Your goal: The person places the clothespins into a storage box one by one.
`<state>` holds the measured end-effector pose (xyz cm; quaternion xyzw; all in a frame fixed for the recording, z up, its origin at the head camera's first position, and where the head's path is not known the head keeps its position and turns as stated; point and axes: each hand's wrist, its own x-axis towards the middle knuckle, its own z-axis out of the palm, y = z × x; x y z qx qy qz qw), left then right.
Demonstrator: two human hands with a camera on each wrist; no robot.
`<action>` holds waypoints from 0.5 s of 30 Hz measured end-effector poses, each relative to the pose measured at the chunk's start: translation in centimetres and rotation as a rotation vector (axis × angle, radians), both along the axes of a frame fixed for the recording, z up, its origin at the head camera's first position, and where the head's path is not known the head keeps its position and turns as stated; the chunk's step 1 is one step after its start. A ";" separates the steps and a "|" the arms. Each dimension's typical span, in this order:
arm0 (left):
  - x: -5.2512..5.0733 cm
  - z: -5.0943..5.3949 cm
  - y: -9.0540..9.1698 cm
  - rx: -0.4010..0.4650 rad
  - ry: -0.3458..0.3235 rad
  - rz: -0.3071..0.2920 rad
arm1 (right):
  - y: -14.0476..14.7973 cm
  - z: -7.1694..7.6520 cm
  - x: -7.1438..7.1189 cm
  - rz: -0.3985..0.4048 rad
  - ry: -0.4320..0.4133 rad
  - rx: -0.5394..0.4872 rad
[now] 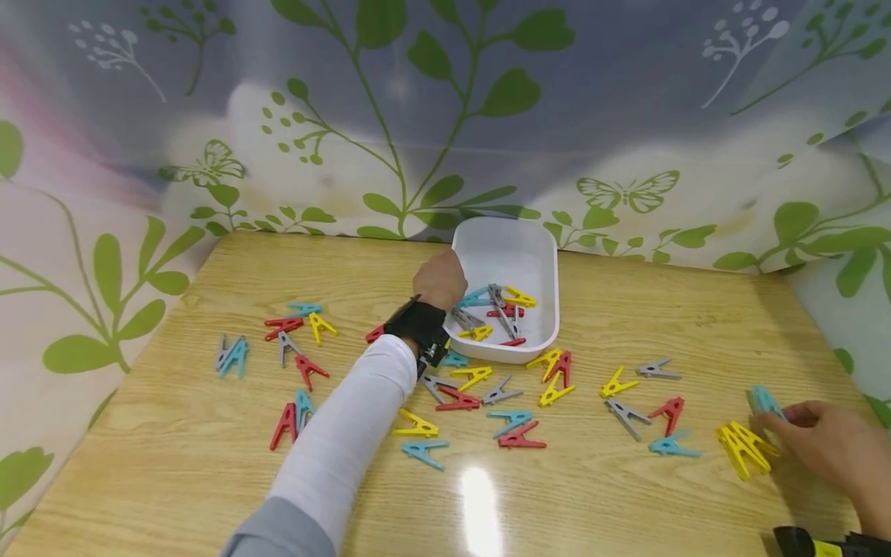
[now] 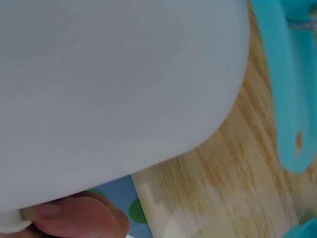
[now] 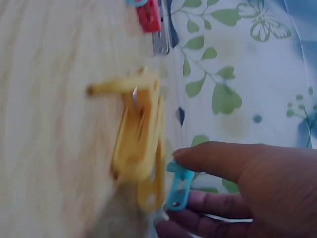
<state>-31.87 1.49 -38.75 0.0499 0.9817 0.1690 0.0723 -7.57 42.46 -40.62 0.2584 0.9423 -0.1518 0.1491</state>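
Observation:
My left hand (image 1: 441, 280) grips the left rim of the white tub (image 1: 506, 354); in the left wrist view its fingers (image 2: 74, 215) curl at the edge of the tub (image 2: 114, 99). Several clothespins in blue, yellow, red and grey lie inside the tub. At the far right, my right hand (image 1: 831, 445) holds a light blue clothespin (image 1: 766, 401) between thumb and fingers. The right wrist view has this blue clothespin (image 3: 179, 191) beside yellow clothespins (image 3: 138, 134), which stand on the table just left of the hand (image 3: 262, 188).
Loose clothespins lie across the wooden table (image 1: 605, 503), some at the left such as a red one (image 1: 284, 425), others before the tub and at the right, like a grey one (image 1: 657, 369). A leaf-patterned cloth (image 1: 626, 116) rises behind the table.

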 end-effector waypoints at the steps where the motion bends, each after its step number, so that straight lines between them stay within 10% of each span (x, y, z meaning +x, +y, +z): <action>1: 0.0 0.0 0.0 -0.001 0.001 -0.002 | -0.2 0.3 -0.3 0.012 0.013 -0.009; 15: 0.1 0.0 -0.1 0.010 0.022 -0.009 | -10.2 3.4 -8.4 0.276 0.402 -0.108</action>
